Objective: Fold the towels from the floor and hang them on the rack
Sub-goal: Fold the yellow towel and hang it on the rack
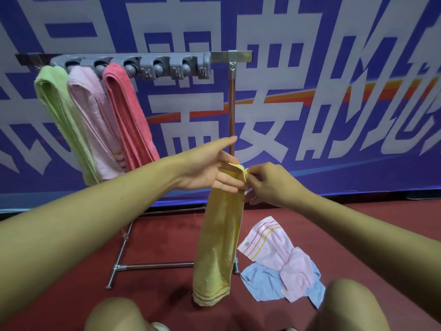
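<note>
A yellow towel [218, 244], folded into a long strip, hangs down in mid-air at the centre. My left hand [210, 167] holds its top fold from the left, with the index finger stretched out. My right hand [267, 183] pinches the same top edge from the right. On the grey rack [133, 66] hang three folded towels: green [59, 120], pale pink [95, 125] and coral red [128, 115]. A pink striped towel [274, 249] lies crumpled on the floor over a blue towel [261, 283].
The rack's metal post [232, 103] rises just behind my hands, and its chrome foot [152, 266] spreads over the dark red floor [167, 235]. A blue banner [334, 91] with large white characters fills the back wall. My knees [119, 314] show at the bottom.
</note>
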Demonstrator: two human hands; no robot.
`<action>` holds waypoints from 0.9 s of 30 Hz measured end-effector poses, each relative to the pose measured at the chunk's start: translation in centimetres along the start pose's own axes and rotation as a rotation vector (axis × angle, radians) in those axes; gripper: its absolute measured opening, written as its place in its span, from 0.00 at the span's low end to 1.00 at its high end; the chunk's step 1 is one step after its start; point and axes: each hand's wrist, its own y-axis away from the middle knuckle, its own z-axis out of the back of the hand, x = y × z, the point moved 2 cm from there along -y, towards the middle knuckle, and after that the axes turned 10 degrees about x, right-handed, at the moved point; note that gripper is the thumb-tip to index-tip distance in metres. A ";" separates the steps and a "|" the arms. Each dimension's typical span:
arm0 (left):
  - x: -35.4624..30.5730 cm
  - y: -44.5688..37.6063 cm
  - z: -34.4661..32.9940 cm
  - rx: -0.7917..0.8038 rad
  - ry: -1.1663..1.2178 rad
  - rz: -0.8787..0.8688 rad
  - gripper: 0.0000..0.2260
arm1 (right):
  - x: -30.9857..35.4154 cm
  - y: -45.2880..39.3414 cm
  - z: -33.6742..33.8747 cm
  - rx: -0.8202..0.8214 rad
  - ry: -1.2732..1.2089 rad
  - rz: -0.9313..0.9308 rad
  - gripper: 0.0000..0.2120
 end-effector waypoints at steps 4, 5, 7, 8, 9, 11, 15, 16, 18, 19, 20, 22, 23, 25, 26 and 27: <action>0.4 -0.4 -0.1 -0.006 -0.017 0.022 0.37 | 0.0 0.4 -0.4 -0.007 0.093 0.034 0.15; 0.5 -0.4 0.0 -0.010 -0.019 0.024 0.36 | 0.0 0.5 -0.4 -0.007 0.146 0.056 0.14; 0.8 -0.4 0.2 -0.013 -0.016 0.027 0.35 | -0.2 0.6 -0.3 0.013 0.213 0.114 0.12; 0.9 -0.5 0.4 -0.011 -0.016 0.026 0.34 | -0.3 0.6 -0.1 0.028 0.233 0.146 0.10; 1.0 -0.6 0.6 -0.010 -0.020 0.024 0.33 | -0.5 0.6 0.0 0.044 0.253 0.173 0.08; 1.2 -0.6 1.3 -0.023 -0.093 0.027 0.29 | -0.3 0.7 0.4 0.060 0.320 0.222 0.06; 2.2 -0.6 2.2 -0.055 -0.731 0.115 0.14 | 0.4 0.8 1.4 0.060 0.563 0.301 0.07; 2.6 -0.5 2.2 -0.044 -0.841 0.129 0.11 | 0.6 0.7 1.7 0.070 0.627 0.327 0.07; 3.4 -0.5 2.2 -0.020 -1.040 0.139 0.09 | 1.1 0.6 2.1 0.105 0.755 0.382 0.08; 3.7 -0.5 2.3 -0.009 -1.172 0.157 0.08 | 1.3 0.5 2.3 0.112 0.805 0.413 0.09; 4.2 -0.6 2.5 -0.005 -1.298 0.190 0.08 | 1.4 0.5 2.4 0.114 0.841 0.441 0.09; 5.3 -0.8 3.6 -0.016 -1.451 0.268 0.09 | 1.5 0.7 2.7 0.111 0.902 0.484 0.09; 5.7 -0.7 4.3 -0.025 -1.494 0.310 0.10 | 1.4 0.9 2.7 0.098 0.933 0.513 0.08; 6.1 -0.3 5.5 -0.035 -1.497 0.358 0.11 | 0.8 1.3 2.8 0.074 1.000 0.569 0.06; 6.2 -0.1 6.0 -0.038 -1.428 0.357 0.11 | 0.6 1.6 2.9 0.072 1.031 0.576 0.05; 6.1 0.1 6.3 -0.055 -1.305 0.336 0.11 | 0.4 1.9 2.8 0.068 1.051 0.583 0.04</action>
